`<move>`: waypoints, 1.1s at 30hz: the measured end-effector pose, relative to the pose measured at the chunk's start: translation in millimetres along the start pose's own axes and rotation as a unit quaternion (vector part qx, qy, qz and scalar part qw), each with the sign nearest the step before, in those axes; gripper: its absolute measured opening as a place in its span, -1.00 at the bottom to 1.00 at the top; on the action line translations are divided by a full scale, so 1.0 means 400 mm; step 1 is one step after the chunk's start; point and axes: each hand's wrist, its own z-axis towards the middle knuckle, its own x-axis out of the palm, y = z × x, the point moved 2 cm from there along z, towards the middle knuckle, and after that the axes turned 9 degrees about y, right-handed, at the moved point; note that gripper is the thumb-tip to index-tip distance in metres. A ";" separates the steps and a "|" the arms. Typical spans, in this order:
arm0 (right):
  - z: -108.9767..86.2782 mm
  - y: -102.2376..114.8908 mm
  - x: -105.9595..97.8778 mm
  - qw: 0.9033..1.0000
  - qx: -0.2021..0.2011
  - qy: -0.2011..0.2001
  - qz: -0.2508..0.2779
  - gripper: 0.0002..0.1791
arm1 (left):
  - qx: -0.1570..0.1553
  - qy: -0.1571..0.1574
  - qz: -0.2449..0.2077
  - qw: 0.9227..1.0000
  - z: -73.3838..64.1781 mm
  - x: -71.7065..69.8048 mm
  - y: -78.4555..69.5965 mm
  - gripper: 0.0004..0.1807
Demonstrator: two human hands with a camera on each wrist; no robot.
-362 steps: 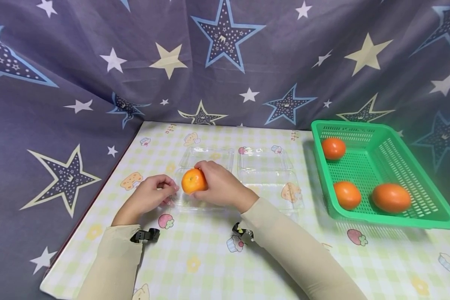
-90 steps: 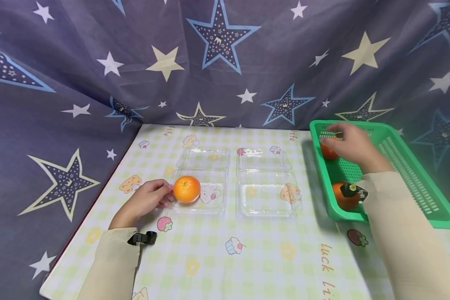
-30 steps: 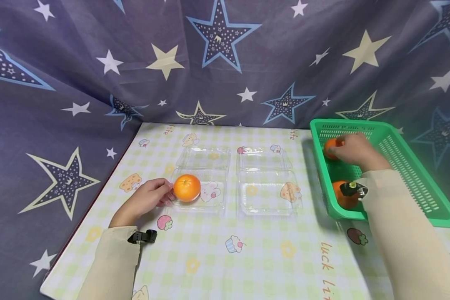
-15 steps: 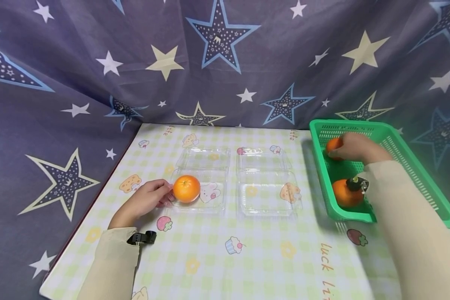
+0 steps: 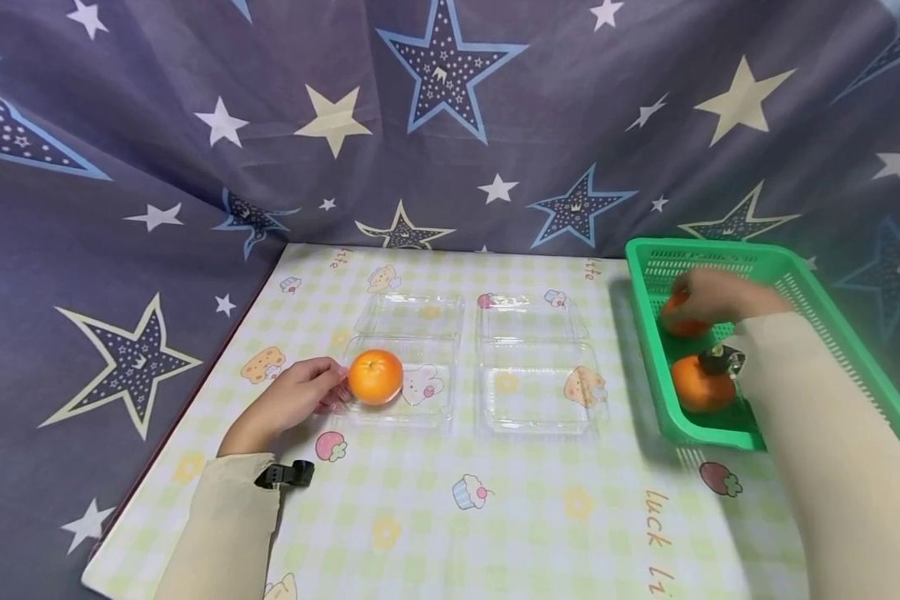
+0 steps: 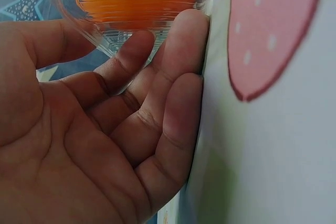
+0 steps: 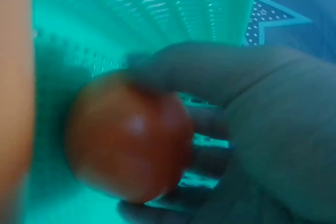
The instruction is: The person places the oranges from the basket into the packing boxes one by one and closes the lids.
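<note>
My left hand [image 5: 292, 396] pinches the left edge of a clear plastic clamshell box [image 5: 431, 417]. In the left wrist view its thumb lies over the rim, with the fingers curled beneath. An orange [image 5: 375, 377] sits in the left part of that box's front half. Over on the right, my right hand [image 5: 723, 296] reaches into a green basket [image 5: 648, 367]. It grips a smooth reddish round fruit, apparently a tomato [image 7: 128, 140], thumb on top and fingers around the far side. A second orange-red fruit [image 5: 701, 385] lies nearer the basket's front, partly hidden by the wrist camera.
A second open clear clamshell box [image 5: 536, 417] stands right of the first, both with lids folded back. They rest on a checked tablecloth [image 5: 525, 533]. A star-patterned curtain [image 5: 457, 167] hangs behind the table. My right sleeve [image 5: 817, 433] covers part of the basket.
The orange once held in my right hand now sits in the left box. My right hand has gone to the basket, gripped the tomato and shifted it slightly rightward. My left hand stays put.
</note>
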 end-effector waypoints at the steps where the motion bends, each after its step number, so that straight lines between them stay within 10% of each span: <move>1: 0.000 -0.005 0.004 1.000 0.001 0.004 0.002 -0.41 | 0.002 0.001 -0.002 1.000 0.000 0.000 0.001 -0.61; 33: -0.019 -0.014 -0.015 1.000 0.019 -0.004 -0.006 -0.25 | 0.004 0.006 -0.016 1.000 0.000 -0.001 -0.004 -0.61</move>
